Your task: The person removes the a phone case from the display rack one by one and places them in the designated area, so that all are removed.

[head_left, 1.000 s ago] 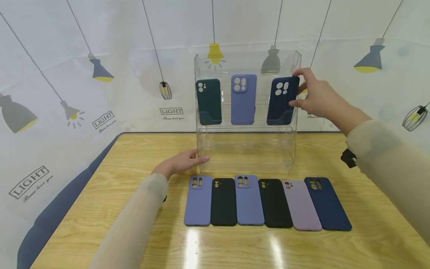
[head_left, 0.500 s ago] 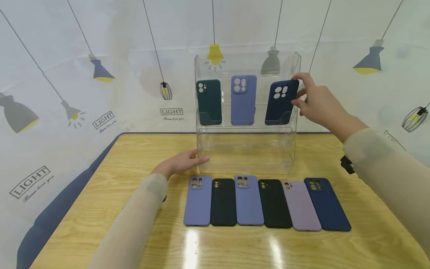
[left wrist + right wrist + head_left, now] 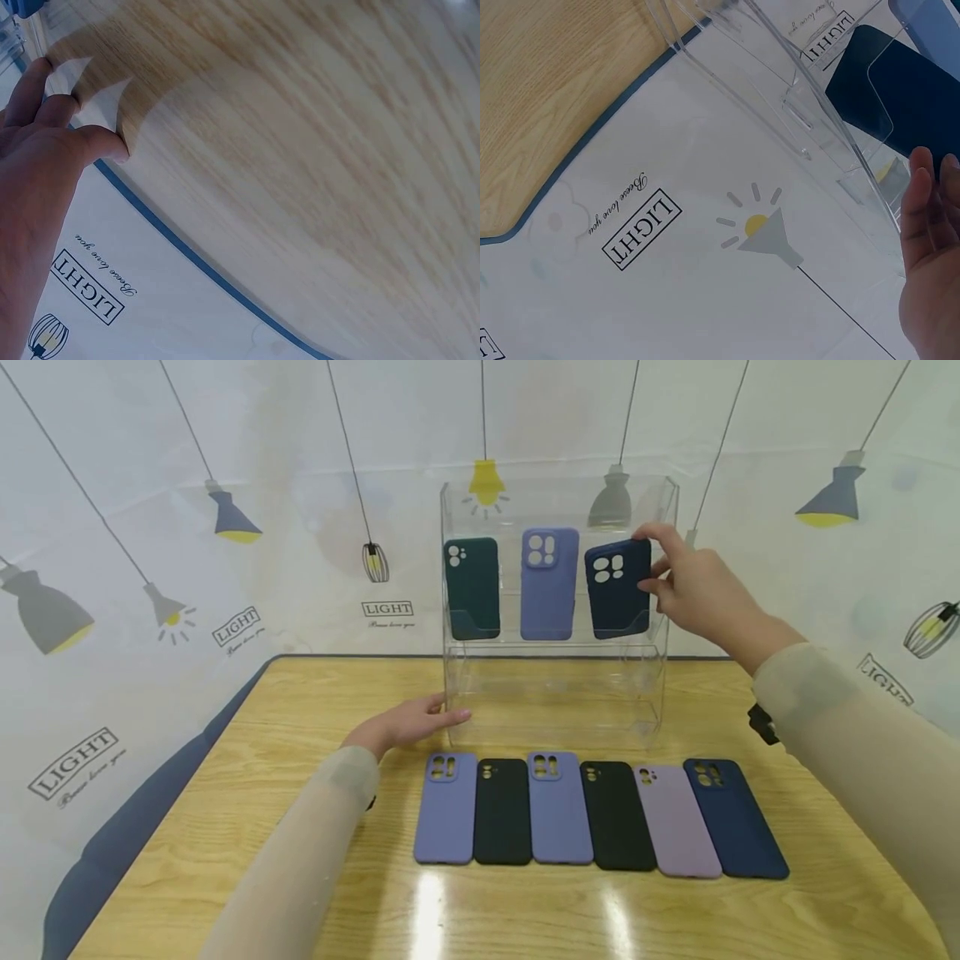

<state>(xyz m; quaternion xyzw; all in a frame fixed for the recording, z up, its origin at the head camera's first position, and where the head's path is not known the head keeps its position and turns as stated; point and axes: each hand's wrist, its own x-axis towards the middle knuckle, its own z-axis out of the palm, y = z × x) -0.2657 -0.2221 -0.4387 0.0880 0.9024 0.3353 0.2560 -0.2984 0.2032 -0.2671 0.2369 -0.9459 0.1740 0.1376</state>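
Note:
In the head view, my right hand [image 3: 693, 581] pinches the upper right edge of a navy phone case [image 3: 618, 585] between thumb and fingers. That case stands in the top pocket of a clear acrylic display stand [image 3: 555, 681], tilted slightly leftward. A purple phone case [image 3: 549, 585] and a dark green phone case [image 3: 472, 589] share this tier to its left. Low on the stand's left side, my left hand [image 3: 408, 720] holds its edge, thumb across the front. The right wrist view shows the navy case [image 3: 907, 90] behind the clear pocket front, fingertips at its edge.
Before the stand, a row of phone cases lies on the wooden table [image 3: 300, 777]: purple [image 3: 444, 818], black [image 3: 502, 818], purple [image 3: 562, 818], black [image 3: 621, 822], lilac [image 3: 681, 827] and navy [image 3: 738, 822]. A lamp-printed cloth [image 3: 300, 510] hangs behind.
The right hand has moved left with the navy case, whose top has swung from leaning right to leaning left. My left hand stays at the stand. The head view shifted slightly.

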